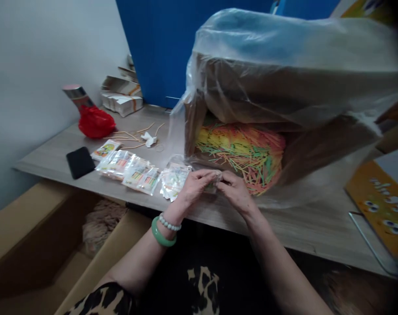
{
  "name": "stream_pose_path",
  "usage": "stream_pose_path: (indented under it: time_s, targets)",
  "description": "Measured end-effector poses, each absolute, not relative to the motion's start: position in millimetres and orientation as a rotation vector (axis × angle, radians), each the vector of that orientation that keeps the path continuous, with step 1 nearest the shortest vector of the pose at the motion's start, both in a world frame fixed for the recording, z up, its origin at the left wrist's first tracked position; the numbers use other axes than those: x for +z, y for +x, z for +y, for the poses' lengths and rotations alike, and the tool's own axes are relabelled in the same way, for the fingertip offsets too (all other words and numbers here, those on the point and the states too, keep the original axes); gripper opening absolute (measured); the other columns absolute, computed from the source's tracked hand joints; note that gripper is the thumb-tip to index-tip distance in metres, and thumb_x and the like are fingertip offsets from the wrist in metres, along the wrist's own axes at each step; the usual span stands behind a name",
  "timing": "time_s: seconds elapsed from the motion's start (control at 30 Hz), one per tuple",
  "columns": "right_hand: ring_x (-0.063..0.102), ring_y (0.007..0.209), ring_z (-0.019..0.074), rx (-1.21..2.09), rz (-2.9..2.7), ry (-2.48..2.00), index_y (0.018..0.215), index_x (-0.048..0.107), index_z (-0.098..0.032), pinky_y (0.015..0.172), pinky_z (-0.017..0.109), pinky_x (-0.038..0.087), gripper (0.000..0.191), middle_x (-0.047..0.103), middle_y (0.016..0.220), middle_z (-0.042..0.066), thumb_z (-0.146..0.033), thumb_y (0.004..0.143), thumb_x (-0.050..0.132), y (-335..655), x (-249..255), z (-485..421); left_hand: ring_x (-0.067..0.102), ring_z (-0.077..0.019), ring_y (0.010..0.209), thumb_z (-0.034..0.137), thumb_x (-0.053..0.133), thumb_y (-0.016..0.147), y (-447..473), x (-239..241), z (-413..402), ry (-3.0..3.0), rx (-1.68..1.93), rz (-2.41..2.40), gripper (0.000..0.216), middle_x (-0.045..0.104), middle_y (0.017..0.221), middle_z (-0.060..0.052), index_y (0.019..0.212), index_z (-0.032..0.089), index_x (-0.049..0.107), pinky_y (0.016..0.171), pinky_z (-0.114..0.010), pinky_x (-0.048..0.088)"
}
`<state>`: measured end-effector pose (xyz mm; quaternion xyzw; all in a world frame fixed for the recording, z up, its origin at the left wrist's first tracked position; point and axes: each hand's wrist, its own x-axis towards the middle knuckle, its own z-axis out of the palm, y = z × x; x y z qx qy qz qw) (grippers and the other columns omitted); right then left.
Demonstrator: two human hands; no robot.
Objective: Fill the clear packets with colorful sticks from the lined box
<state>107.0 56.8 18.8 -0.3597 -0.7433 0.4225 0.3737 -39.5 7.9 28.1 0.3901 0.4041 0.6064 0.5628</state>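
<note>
My left hand and my right hand meet at the table's front edge, fingers pinched together on a small clear plastic packet. Most of the packet is hidden by the fingers, so its contents cannot be made out. Just left of my left hand lies a loose pile of printed clear packets. Beyond my hands, thin coloured sticks in orange, yellow, green and pink fill the bottom of a cardboard box tipped towards me. A clear plastic liner drapes over its opening.
Filled packets lie in a row beside a black phone. Behind are rubber bands, a red bag and stacked white cartons. An open carton stands below left; a yellow printed box stands right.
</note>
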Motion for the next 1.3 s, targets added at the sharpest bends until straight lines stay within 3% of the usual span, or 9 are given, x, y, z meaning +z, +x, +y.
stream_pose_path:
  time_s: [0.23,0.37,0.47,0.63,0.8,0.97,1.07,1.2,1.3]
  targets:
    - [0.060,0.079,0.0189,1.056,-2.142,-1.324,0.094,0.060,-0.020,0.071,0.029,0.042,0.016,0.066,0.085,0.003,-0.032,0.087,0.052,56,24,26,0.058,-0.0174,0.075,0.041,0.071,0.077,-148,26,-29,0.958,1.559,1.735,0.026,0.068,0.082,-0.005,0.082,0.015,0.075,0.069,-0.029,0.043]
    - [0.066,0.094,0.0272,0.719,-2.354,-1.647,0.118,0.055,-0.017,0.082,0.037,0.046,0.034,0.071,0.102,0.013,-0.041,0.094,0.048,8,25,19,0.056,-0.0264,0.091,0.032,0.051,0.092,-187,6,-27,1.352,0.894,2.709,0.028,0.065,0.097,-0.014,0.084,0.015,0.073,0.076,-0.037,0.040]
    - [0.064,0.108,0.0309,0.547,-2.423,-1.615,0.128,0.048,-0.012,0.091,0.040,0.046,0.048,0.067,0.117,0.019,-0.042,0.091,0.055,-20,19,23,0.055,-0.0316,0.098,0.033,0.042,0.096,-193,-1,-23,1.526,0.416,2.932,0.034,0.062,0.106,-0.018,0.100,0.016,0.071,0.076,-0.040,0.038]
    - [0.068,0.099,0.0271,0.728,-2.274,-1.741,0.124,0.052,-0.017,0.078,0.033,0.048,0.037,0.071,0.110,0.014,-0.028,0.089,0.054,-28,7,35,0.056,-0.0322,0.098,0.034,0.042,0.098,-199,-1,-15,1.506,0.337,3.027,0.036,0.060,0.109,-0.018,0.123,0.016,0.060,0.077,-0.039,0.039]
    - [0.068,0.086,0.0245,0.718,-2.142,-1.723,0.110,0.064,-0.020,0.070,0.030,0.044,0.026,0.074,0.094,0.010,-0.019,0.092,0.046,-15,5,37,0.056,-0.0340,0.103,0.032,0.044,0.097,-202,3,-20,1.521,0.452,3.001,0.041,0.059,0.114,-0.020,0.132,0.015,0.053,0.083,-0.043,0.042]
    - [0.063,0.096,0.0200,0.650,-2.025,-1.415,0.092,0.071,-0.019,0.083,0.028,0.044,0.024,0.071,0.100,0.008,-0.016,0.093,0.046,5,7,37,0.055,-0.0360,0.114,0.034,0.047,0.094,-183,17,-31,1.508,0.901,2.859,0.035,0.060,0.125,-0.019,0.116,0.015,0.067,0.097,-0.053,0.039]
    - [0.061,0.095,0.0170,0.865,-1.851,-1.221,0.095,0.072,-0.020,0.084,0.027,0.045,0.024,0.070,0.099,0.003,-0.016,0.092,0.048,17,6,36,0.062,-0.0293,0.097,0.043,0.061,0.083,-150,27,-27,1.366,1.295,2.298,0.036,0.069,0.108,-0.013,0.105,0.016,0.072,0.090,-0.045,0.047]
    - [0.061,0.082,0.0148,1.257,-1.865,-0.978,0.092,0.071,-0.018,0.076,0.025,0.046,0.020,0.069,0.086,-0.001,-0.022,0.092,0.052,48,9,35,0.062,-0.0188,0.070,0.042,0.078,0.062,-98,36,-14,0.982,1.328,1.444,0.034,0.071,0.080,-0.005,0.083,0.016,0.071,0.070,-0.034,0.052]
    - [0.062,0.089,0.0157,1.073,-2.117,-1.016,0.097,0.072,-0.018,0.082,0.026,0.045,0.020,0.071,0.095,0.001,-0.019,0.091,0.052,100,22,38,0.060,-0.0173,0.064,0.036,0.074,0.065,-69,32,-8,1.010,1.293,1.373,0.021,0.067,0.068,-0.002,0.070,0.016,0.067,0.066,-0.033,0.052]
